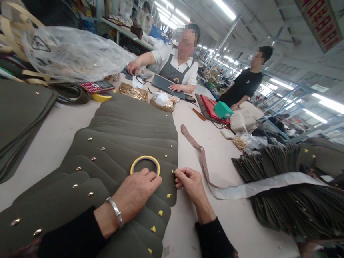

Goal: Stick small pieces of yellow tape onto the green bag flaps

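Observation:
Overlapping olive-green panels (133,117), each with shiny gold studs (90,194), lie fanned across the table before me. My left hand (139,188) is closed on the near side of a roll of yellow tape (146,157), which rests over the panels. At their right edge, the fingertips of my right hand (190,183) are pinched together at a small gold stud (173,171). A bit of yellow shows at those fingertips, too small to make out fully. Nearer to me, small yellow tape pieces (160,213) cover several studs along that edge.
More olive panels (10,123) are stacked at left, and a dense bundle (298,204) stands at right beside a pale strip (254,187). Boxes of gold hardware (133,92) sit ahead, near a plastic bag (76,54). A co-worker (177,67) sits across the table; another person (245,83) stands beyond.

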`<state>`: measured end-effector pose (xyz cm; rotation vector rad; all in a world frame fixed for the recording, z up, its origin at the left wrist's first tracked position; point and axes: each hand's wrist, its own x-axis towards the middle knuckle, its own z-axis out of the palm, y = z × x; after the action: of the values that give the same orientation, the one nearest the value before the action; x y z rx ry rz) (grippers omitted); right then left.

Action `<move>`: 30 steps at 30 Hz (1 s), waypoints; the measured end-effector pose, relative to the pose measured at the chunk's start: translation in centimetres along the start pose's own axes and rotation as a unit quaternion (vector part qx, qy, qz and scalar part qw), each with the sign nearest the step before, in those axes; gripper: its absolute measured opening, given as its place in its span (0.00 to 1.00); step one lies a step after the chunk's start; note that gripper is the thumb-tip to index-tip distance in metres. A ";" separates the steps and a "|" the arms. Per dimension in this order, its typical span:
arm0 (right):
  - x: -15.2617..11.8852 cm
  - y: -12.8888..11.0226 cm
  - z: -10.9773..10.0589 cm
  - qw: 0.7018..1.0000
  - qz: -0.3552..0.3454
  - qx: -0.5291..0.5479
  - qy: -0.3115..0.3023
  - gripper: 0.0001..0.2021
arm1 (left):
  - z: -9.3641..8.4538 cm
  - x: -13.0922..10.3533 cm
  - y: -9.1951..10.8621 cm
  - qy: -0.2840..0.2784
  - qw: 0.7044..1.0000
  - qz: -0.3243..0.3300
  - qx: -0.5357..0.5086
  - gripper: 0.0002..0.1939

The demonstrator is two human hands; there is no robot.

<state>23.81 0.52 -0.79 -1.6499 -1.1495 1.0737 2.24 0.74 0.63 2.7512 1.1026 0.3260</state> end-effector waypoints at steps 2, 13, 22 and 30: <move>0.1 0.0 0.2 0.999 -0.014 -0.047 -0.005 0.13 | 0.0 0.1 0.0 -0.012 1.000 -0.001 -0.007 0.07; 0.8 -0.9 0.9 0.941 -0.140 -0.307 -0.004 0.07 | 0.2 -0.2 0.0 -0.001 1.000 -0.005 -0.007 0.06; -1.0 -0.1 -0.5 0.834 -0.376 -0.405 0.008 0.08 | 0.3 -0.3 0.0 0.004 1.000 -0.017 0.010 0.09; 0.5 -2.3 1.0 0.807 -0.282 -0.515 -0.068 0.09 | 0.4 -0.2 -0.2 0.011 0.999 -0.002 0.032 0.10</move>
<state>22.46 1.66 0.99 -1.7482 -2.3925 0.1071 2.08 0.74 0.14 2.8067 1.1445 0.3278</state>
